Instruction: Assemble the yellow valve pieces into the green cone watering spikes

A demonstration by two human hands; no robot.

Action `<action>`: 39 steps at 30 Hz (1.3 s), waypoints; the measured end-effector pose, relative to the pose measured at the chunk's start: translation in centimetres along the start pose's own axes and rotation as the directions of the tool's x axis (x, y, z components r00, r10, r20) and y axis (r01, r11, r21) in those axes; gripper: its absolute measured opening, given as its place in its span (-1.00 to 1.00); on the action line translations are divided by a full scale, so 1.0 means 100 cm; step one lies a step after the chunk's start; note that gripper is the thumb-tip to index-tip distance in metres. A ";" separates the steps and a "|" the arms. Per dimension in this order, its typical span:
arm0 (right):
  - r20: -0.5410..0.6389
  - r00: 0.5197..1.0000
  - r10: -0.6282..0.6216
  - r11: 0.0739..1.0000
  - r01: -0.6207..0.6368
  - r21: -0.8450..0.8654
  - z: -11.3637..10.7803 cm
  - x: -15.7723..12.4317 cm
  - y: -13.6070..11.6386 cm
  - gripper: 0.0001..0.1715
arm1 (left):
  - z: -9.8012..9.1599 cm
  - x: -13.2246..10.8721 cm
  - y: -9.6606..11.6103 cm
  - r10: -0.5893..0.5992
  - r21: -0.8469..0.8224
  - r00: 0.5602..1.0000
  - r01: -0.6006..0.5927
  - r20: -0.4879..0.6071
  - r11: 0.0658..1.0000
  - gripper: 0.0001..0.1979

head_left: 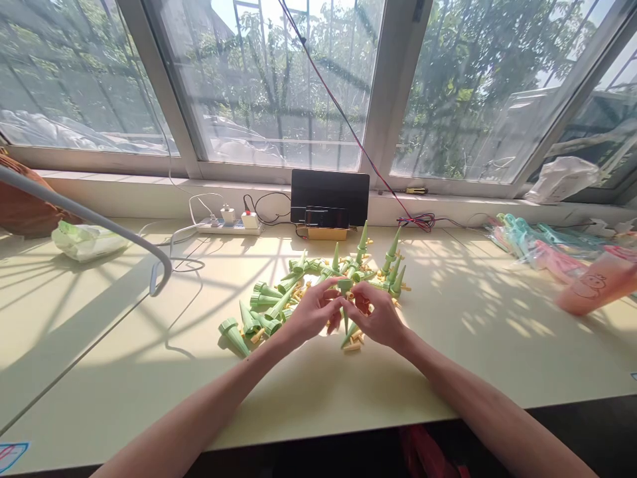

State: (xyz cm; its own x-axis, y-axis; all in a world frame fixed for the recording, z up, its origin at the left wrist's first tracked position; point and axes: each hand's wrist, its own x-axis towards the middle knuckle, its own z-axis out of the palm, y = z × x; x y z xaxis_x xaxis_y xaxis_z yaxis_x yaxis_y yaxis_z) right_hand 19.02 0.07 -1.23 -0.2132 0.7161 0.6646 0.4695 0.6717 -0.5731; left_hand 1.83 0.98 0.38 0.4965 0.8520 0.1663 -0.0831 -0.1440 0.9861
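Observation:
Both my hands meet over the middle of a pale yellow-green table (99, 332). My left hand (311, 312) is closed round a green cone-shaped plastic spike (345, 299), gripping it near its wide top. My right hand (379, 317) pinches the same spike from the other side, fingers pressed together; whether a small yellow part sits in them is hidden. Behind and to the left lies a heap of several more green spikes (279, 302), some standing upright (393, 265), mixed with small yellow pieces (354, 344).
A black screen on a stand (329, 198) sits at the back by the window, with a power strip and cables (229, 222) to its left. A grey curved bar (99, 226) crosses the left side. Plastic bags (537, 245) and a pink cup (597, 282) lie at right.

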 end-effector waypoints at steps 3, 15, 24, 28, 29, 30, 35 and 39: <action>0.009 1.000 -0.006 1.000 0.006 -0.015 0.001 -0.001 0.002 -0.77 | 0.000 0.000 -0.001 0.006 0.004 1.000 -0.006 0.018 1.000 -0.45; 0.024 1.000 -0.008 1.000 0.008 -0.019 0.000 0.000 0.004 -0.83 | -0.001 0.001 -0.001 -0.014 -0.026 0.999 0.015 0.039 1.000 -0.48; 0.024 1.000 -0.019 0.994 0.017 0.111 -0.004 -0.001 0.001 -0.83 | 0.001 -0.001 0.008 -0.047 -0.119 0.995 0.058 0.093 0.991 -0.49; 0.045 0.997 -0.061 0.982 0.052 0.181 -0.008 -0.001 0.000 -0.73 | -0.001 0.000 0.009 -0.044 -0.128 0.989 0.062 0.139 0.990 -0.48; 0.048 0.996 -0.072 0.982 0.063 0.178 -0.008 -0.001 0.000 -0.72 | -0.002 0.000 0.009 -0.045 -0.127 0.989 0.063 0.140 0.990 -0.48; 0.051 0.995 -0.083 0.983 0.073 0.171 -0.008 0.000 0.001 -0.71 | -0.002 0.000 0.009 -0.047 -0.126 0.989 0.064 0.139 0.990 -0.48; 0.072 0.993 -0.098 0.987 0.088 0.132 -0.009 0.002 0.001 -0.75 | -0.001 -0.001 0.010 -0.062 -0.127 0.988 0.079 0.139 0.989 -0.46; 0.044 0.996 -0.082 0.988 0.075 0.138 -0.008 0.002 0.001 -0.79 | 0.000 -0.001 0.009 -0.065 -0.148 0.991 0.082 0.119 0.986 -0.46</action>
State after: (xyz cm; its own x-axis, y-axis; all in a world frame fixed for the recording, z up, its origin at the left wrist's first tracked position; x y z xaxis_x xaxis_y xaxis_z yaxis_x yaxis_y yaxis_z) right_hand 19.75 0.17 -0.75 -0.2883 0.6666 0.6874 0.3293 0.7431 -0.5826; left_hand 1.67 0.76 1.30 0.6002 0.7935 0.1006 -0.1687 0.0026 0.9857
